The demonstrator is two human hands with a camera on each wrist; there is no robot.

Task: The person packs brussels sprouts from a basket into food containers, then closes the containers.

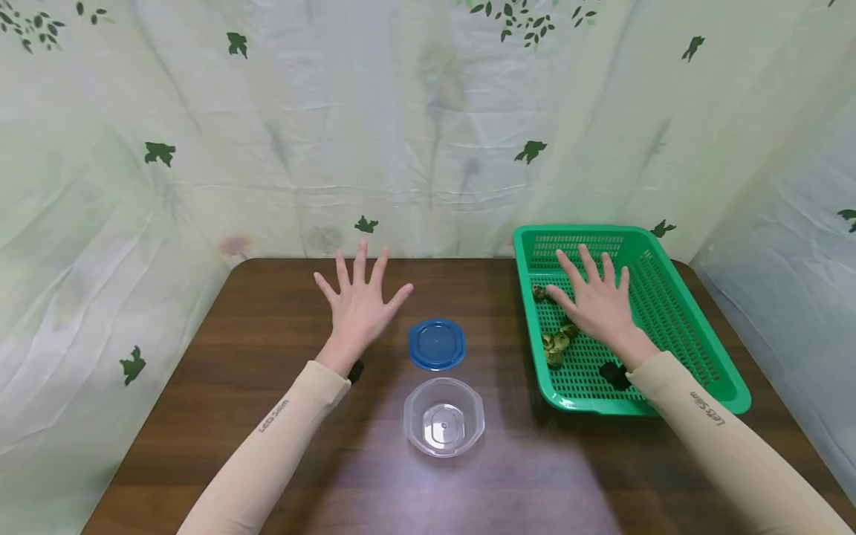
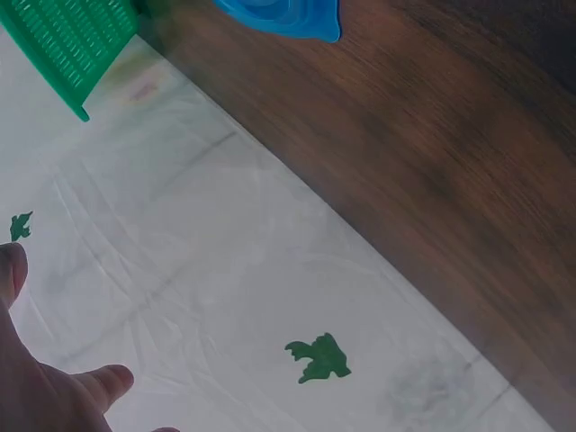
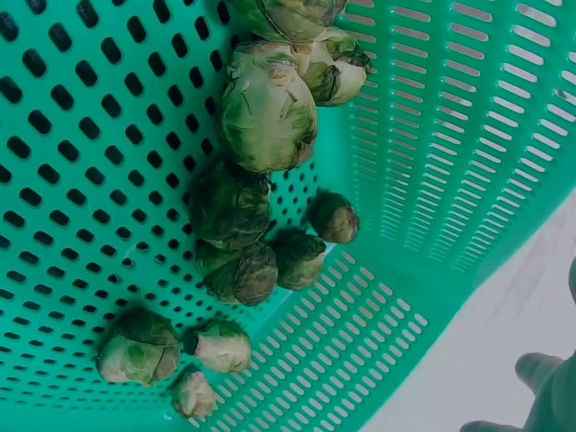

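Left hand (image 1: 359, 310) and right hand (image 1: 602, 305) are held spread wide — the latter over a green basket (image 1: 602, 406) of Brussels sprouts (image 3: 268, 117) — with blue lid (image 1: 437, 344) and clear bowl (image 1: 444, 423) set on the tabletop (image 1: 267, 319)

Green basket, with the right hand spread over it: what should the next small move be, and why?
Probably lower the right hand and pinch one Brussels sprout. That hand holds nothing, and several sprouts lie within the green basket beneath it. The clear plastic container stands open, its blue lid lying apart, so it could likely receive one.
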